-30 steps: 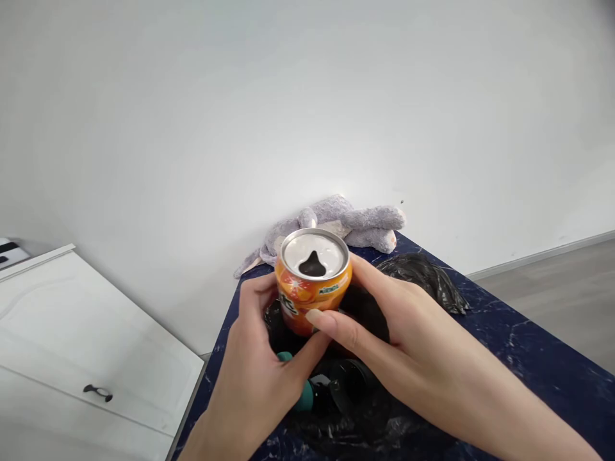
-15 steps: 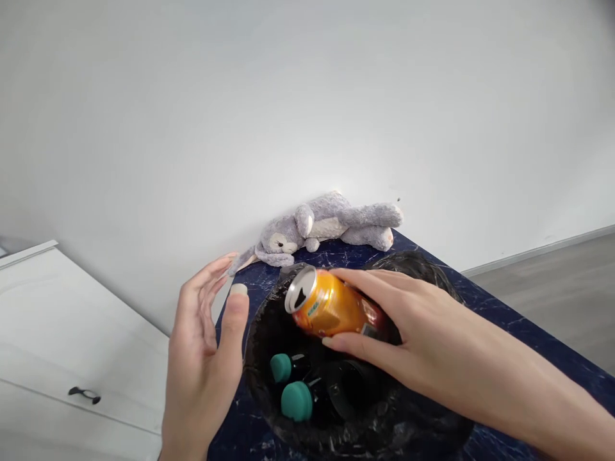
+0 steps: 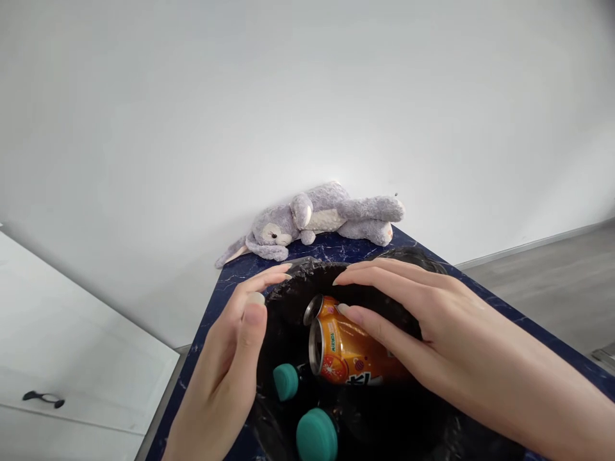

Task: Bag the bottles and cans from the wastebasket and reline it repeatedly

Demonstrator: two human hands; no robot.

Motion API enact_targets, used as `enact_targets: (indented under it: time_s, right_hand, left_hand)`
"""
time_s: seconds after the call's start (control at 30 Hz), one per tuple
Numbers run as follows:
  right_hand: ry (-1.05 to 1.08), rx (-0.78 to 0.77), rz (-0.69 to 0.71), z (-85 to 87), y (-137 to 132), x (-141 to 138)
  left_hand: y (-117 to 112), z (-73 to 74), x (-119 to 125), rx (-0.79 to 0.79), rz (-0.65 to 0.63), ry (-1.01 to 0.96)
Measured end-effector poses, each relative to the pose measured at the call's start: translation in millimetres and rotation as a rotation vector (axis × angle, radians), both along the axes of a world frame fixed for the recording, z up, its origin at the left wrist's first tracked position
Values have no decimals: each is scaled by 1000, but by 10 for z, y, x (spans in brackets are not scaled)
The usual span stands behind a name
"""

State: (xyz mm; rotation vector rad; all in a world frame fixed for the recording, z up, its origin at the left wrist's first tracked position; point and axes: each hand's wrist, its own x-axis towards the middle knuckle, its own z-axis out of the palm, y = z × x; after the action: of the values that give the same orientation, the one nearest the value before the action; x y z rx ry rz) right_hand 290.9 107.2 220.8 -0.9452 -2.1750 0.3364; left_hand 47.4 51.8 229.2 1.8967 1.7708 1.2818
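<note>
Two orange soda cans lie on their sides in a bin lined with a black bag [image 3: 269, 416]. The nearer can [image 3: 353, 349] shows its silver rim to the left, and the other can [image 3: 328, 306] is partly hidden behind it. Over the cans hovers my right hand [image 3: 423, 320], its thumb and fingers apart; whether the thumb still touches a can I cannot tell. At the bin's left rim my left hand [image 3: 230, 365] is held up with fingers stretched and nothing in it. Two bottles with teal caps, a small cap [image 3: 286, 382] and a larger cap [image 3: 317, 435], stand among the dark contents.
Behind the bin, a grey plush bunny [image 3: 312, 218] lies on its side on the dark blue marbled tabletop [image 3: 331, 246], against the white wall [image 3: 307, 96]. A white cabinet [image 3: 86, 346] with a black handle stands to the left. Grey floor [image 3: 542, 269] shows at right.
My right hand has lowered the orange can into the bin and its fingers have spread from it. A second can is now visible. My left hand has moved rightward, nearer the bin.
</note>
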Motion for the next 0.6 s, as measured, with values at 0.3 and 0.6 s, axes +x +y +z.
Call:
enact_targets:
  time_s: [0.3, 0.6]
  right_hand:
    - [-3, -105, 65, -24, 22, -124]
    - [-30, -67, 99, -5, 27, -150]
  left_hand:
    - [-32, -96, 44, -98, -20, -87]
    - [-58, -71, 103, -144, 5, -171]
